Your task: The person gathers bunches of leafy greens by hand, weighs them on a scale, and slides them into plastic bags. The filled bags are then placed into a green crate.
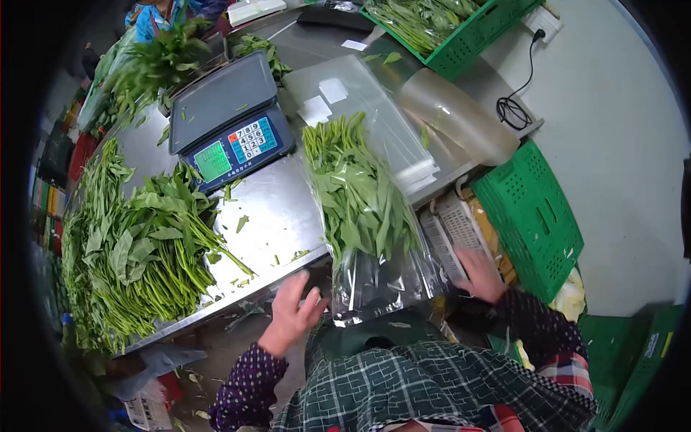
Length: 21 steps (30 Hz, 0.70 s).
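Observation:
A clear plastic bag holding a bunch of leafy greens lies across the table's front edge, its lower end hanging over. The cut stems point away from me. To the bag's left is my left hand, fingers apart and holding nothing. My right hand is on the other side of the bag, slightly blurred, fingers stretched out beside a white basket. Neither hand grips the bag. Behind it lies a stack of flat clear bags with small white labels on top.
A digital scale stands left of the bag, and a large heap of loose greens covers the table's left side. Green crates stand at the right. A plastic roll lies near the right edge. A person is at the far side.

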Motion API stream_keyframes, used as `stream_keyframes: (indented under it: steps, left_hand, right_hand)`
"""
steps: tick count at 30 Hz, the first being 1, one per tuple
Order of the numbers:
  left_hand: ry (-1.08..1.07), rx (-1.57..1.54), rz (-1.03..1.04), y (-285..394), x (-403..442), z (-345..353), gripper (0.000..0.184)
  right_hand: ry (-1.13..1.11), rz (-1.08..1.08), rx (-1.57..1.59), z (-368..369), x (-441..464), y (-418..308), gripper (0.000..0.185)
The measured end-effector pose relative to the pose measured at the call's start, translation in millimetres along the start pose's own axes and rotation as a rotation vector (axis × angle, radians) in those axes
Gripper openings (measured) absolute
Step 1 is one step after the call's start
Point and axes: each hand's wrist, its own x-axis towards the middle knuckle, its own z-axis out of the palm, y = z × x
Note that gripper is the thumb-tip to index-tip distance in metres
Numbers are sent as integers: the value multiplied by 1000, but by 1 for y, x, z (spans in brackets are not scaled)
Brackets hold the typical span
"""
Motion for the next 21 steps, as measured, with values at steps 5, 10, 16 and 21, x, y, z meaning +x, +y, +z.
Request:
stream_keyframes:
  steps: [5,10,16,21]
  left_hand:
    - [-562,29,174,-11,48,29,43]
    - [-303,-450,-622,-14,15,43,28]
    - [163,-769,-1415,-1,55,57,52]
    - [7,-684,-1575,-23,57,62,46]
  right_hand:
    - [245,-537,-66,-7,111,-18,44]
    - [120,144,1242,28,119,-13,13]
    - [295,243,1044,17,156,-37,17]
    - [408,262,590,42,193,-24,30]
